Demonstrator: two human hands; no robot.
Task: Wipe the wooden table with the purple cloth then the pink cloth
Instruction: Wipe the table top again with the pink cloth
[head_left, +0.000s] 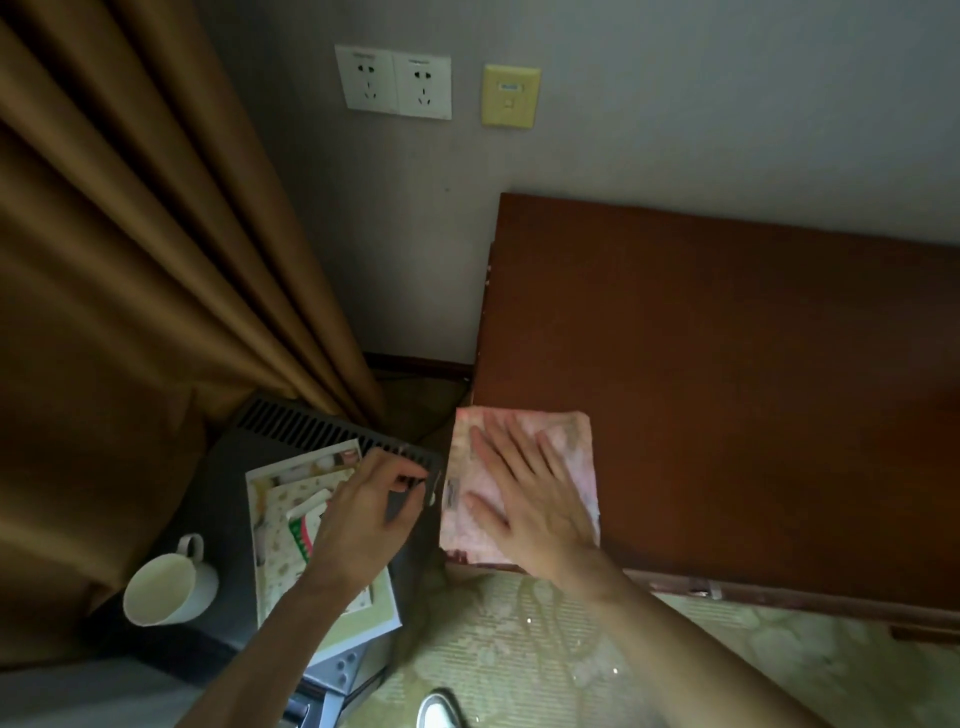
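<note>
the right hand (524, 499) lies flat with fingers spread on the folded pink cloth (563, 441), at the near left corner of the dark red-brown wooden table (753, 374). the left hand (363, 512), fingers curled, seems to pinch something small above the dark slotted appliance (322, 431).

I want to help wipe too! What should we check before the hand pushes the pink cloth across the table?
1. Pink cloth flat on the wooden table: ok.
2. Right hand pressed flat on the cloth: ok.
3. Table ahead free of things: ok.
4. Cloth fully on the table: not ok, its left edge overhangs.
5. Left hand out of the way, beside the table: ok.
6. Purple cloth wipe already done: cannot tell.
</note>
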